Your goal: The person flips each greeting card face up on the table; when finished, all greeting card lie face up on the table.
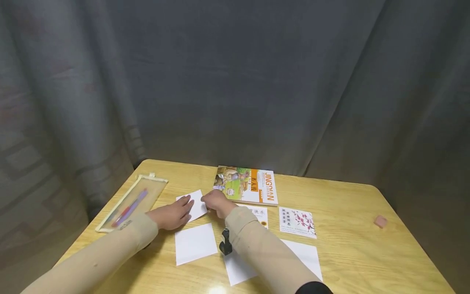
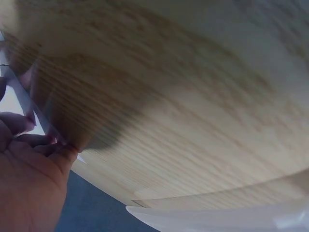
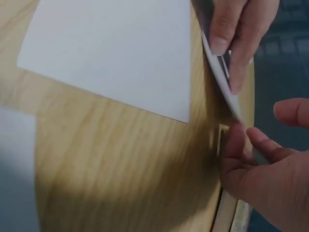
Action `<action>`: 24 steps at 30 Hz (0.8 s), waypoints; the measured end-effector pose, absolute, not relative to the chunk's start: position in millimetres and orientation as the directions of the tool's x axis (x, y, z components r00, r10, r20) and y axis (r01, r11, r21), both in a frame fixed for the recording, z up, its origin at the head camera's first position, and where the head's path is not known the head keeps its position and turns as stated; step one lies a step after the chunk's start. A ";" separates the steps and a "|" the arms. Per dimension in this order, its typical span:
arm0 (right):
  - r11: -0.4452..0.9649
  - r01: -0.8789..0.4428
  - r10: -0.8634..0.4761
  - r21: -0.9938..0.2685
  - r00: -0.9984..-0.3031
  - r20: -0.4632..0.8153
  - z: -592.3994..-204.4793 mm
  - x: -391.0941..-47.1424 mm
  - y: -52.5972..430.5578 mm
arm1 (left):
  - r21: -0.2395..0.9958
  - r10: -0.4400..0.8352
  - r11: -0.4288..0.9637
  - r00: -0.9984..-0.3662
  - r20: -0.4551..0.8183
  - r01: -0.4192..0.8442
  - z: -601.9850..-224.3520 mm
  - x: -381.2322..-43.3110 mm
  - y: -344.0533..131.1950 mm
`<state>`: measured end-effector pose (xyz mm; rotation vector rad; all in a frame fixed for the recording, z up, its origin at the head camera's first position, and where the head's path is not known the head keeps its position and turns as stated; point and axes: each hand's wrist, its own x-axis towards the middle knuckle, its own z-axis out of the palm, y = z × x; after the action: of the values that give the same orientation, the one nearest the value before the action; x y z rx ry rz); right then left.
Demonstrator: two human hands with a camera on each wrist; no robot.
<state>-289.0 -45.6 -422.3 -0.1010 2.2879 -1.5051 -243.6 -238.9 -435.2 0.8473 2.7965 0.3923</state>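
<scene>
In the head view, a small white card (image 1: 198, 206) lies between both hands near the book. My left hand (image 1: 175, 213) rests over its left part with fingers stretched across the top. At the right edge my right hand (image 1: 219, 203) pinches the card. The right wrist view shows this card (image 3: 223, 79) almost edge-on and tilted, its lower corner between the right hand's fingertips (image 3: 235, 131). Left-hand fingers (image 3: 236, 67) touch it higher up. A second white card (image 1: 196, 244) lies just nearer to the person. In the left wrist view, the left hand (image 2: 34, 174) is at the card's edge.
A book (image 1: 242, 183) lies at the back. Right of the hands are a card with a sunflower (image 1: 261, 214), a blossom card (image 1: 298, 223) and further white cards (image 1: 306, 257), partly behind the right sleeve. A zip pouch with pens (image 1: 152, 192) lies left; a small pink block (image 1: 380, 221) sits far right.
</scene>
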 end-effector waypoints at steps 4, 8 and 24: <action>0.379 0.122 -0.261 -0.917 -0.937 -0.233 -431.6 -288.3 -42.0 | 0.316 0.553 0.807 -0.826 -0.108 0.499 -436.1 -243.3 -237.1; 0.320 0.122 -0.221 -0.939 -0.955 -0.199 -440.7 -283.9 -39.8 | 0.322 0.565 0.791 -0.823 -0.057 0.521 -445.1 -247.6 -240.6; -0.019 0.232 -0.269 -0.973 -0.938 -0.219 -420.4 -302.8 3.9 | -0.152 0.735 0.665 -0.605 0.307 0.731 -441.4 -266.5 -258.7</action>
<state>-302.8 3.9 -420.4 -0.0382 1.9209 -2.0215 -266.5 -258.7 -441.4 1.4500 3.1761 -0.0196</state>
